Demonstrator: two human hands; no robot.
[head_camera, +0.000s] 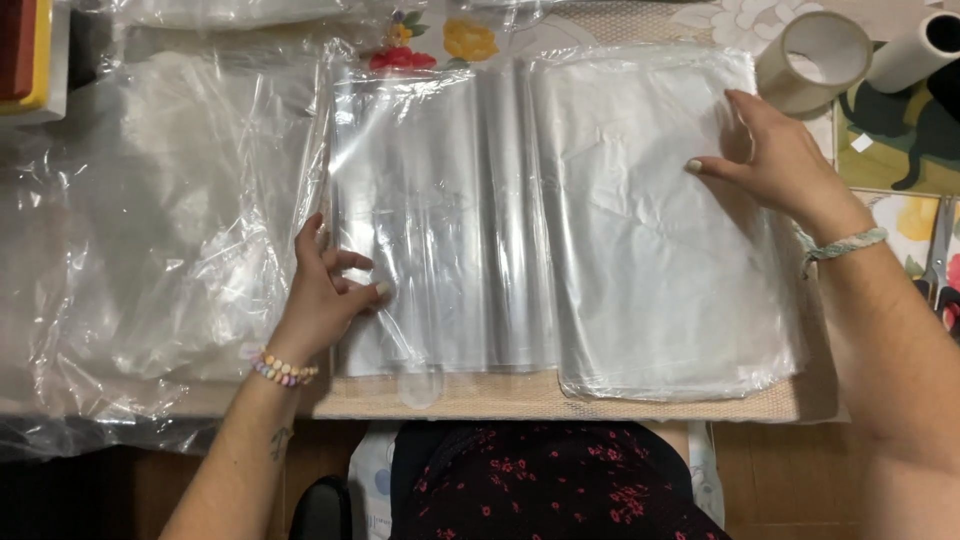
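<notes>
While both hands press flat on clear plastic, the head view looks straight down on a packing table.

Head view: one camera, so everything below comes from it.

Left hand (325, 290): fingers spread and laid open on the left edge of the clear plastic sleeves (440, 220), apparently pinning that glossy stack so it cannot slide; it grips nothing.

Right hand (775, 165): open, palm down, fingertips resting on the upper right of the stack of flat plastic bags (660, 250), seemingly to hold the pile square.

Stack of flat plastic bags: lies at centre right of the table, overlapping the right side of the sleeves, its lower edge near the table's front.

Loose plastic wrap (160, 220): crumpled and pushed to the left, beside the left hand, likely set aside as spent outer packing.

Tape roll (815, 60): stands near the far right corner, just beyond the right hand, kept within reach.

White paper roll (915, 50): lies beside the tape.

Table edge (500, 400): a bare woven strip shows below the stacks.

Wrists: a bead bracelet on the left, a braided band on the right.
</notes>
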